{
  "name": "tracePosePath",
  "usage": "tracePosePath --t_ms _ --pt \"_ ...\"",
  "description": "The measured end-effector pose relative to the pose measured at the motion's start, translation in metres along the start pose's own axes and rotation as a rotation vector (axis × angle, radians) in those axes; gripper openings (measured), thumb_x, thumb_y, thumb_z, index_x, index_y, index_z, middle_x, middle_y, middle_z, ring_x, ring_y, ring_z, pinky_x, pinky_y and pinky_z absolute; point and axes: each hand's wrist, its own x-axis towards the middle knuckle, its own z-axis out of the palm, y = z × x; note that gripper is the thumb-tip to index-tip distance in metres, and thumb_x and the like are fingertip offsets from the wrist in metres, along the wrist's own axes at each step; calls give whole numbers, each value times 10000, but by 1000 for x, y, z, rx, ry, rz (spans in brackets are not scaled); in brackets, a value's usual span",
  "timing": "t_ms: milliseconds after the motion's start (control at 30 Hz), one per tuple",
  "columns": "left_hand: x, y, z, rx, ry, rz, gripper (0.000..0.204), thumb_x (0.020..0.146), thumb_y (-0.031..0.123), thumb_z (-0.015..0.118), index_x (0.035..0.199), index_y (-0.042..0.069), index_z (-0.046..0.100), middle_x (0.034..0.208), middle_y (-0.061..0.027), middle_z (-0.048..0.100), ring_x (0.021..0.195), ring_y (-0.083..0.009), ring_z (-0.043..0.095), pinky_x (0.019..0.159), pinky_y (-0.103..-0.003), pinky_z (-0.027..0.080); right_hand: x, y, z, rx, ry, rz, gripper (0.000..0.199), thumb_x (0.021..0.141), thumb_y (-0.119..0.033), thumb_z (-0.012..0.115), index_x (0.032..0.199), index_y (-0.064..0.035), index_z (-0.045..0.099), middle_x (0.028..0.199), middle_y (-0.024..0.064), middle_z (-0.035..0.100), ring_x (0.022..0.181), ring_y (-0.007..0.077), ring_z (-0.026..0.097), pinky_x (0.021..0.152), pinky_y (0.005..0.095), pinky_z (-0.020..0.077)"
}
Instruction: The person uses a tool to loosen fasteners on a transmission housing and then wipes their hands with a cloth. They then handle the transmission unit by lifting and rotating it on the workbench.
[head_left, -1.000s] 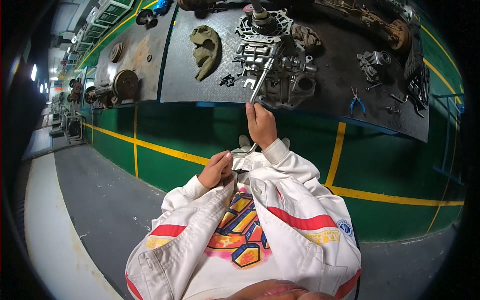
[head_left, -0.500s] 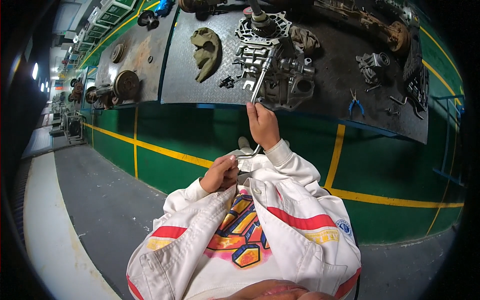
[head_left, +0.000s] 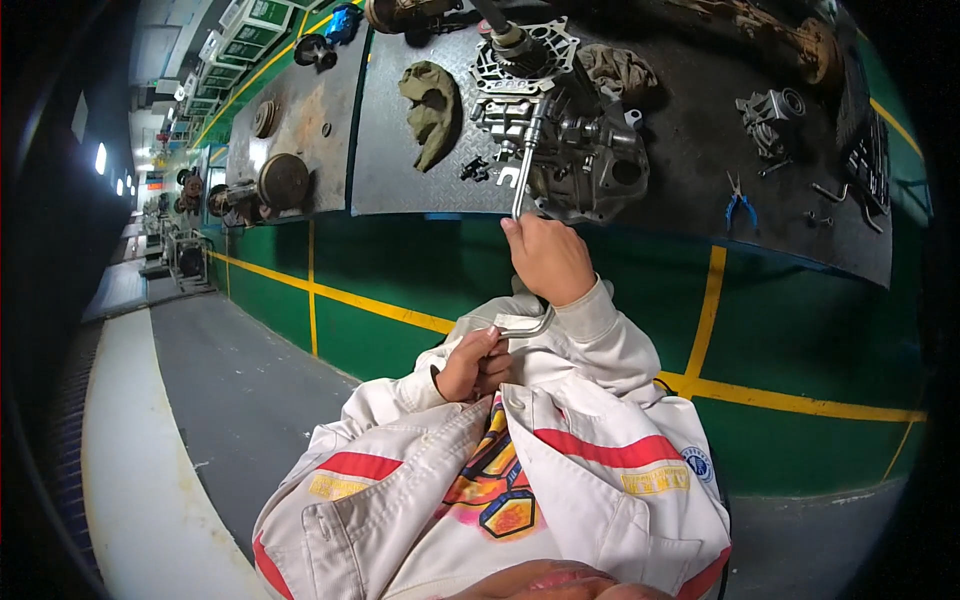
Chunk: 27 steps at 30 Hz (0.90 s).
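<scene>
A partly opened gearbox (head_left: 600, 165), with bare metal casing and shafts, rests at the bench's near edge. A chromed speed brace (head_left: 523, 180) runs from it toward my body, its far end against the gearbox; the exact contact is too small to make out. My right hand (head_left: 553, 260) wraps round the brace's shaft just off the bench edge. Past that hand the brace bends into a crank, and my left hand (head_left: 472, 365) is closed on its end, close to my jacket. Left of the gearbox lie small dark parts (head_left: 475, 169) and an olive cloth (head_left: 430, 112).
On the bench's right are blue-handled pliers (head_left: 739, 205), a small metal housing (head_left: 770, 122), a bent bar (head_left: 830, 192) and a tool tray (head_left: 868, 165). A brown rag (head_left: 618, 72) sits behind the gearbox. Another bench (head_left: 325, 100) at left carries rusty hubs (head_left: 284, 181).
The view has swung, so the benches appear farther right. Both hands stay closed on the brace; my right hand has rolled slightly, showing more of its back.
</scene>
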Motion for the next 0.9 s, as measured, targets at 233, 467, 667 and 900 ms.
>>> tracePosePath --t_ms 233,467,667,900 --pt "-8 9 15 18 200 48 358 1049 379 449 777 152 395 590 59 244 485 -79 194 459 -268 184 -5 10 8 182 126 -38 450 977 -342 574 668 -18 618 612 211 621 572 402 636 509 459 495" --pt "-9 3 3 87 271 73 359 1058 364 450 775 150 400 600 57 256 483 -85 209 452 -269 191 -2 27 38 262 206 -129 465 983 -343 577 649 -19 568 578 197 587 547 399 613 484 449 464" --pt "-5 -1 4 247 327 248 311 1051 297 482 793 132 431 604 57 263 479 -84 225 449 -272 189 0 33 58 482 256 -179 491 997 -354 573 658 1 537 579 219 543 547 411 587 465 437 403" --pt "-30 23 -7 374 172 138 248 1052 272 480 856 119 469 681 59 314 563 -66 273 487 -248 219 -11 10 60 410 278 -101 453 1013 -352 537 722 -6 569 615 232 559 608 444 585 498 455 412"
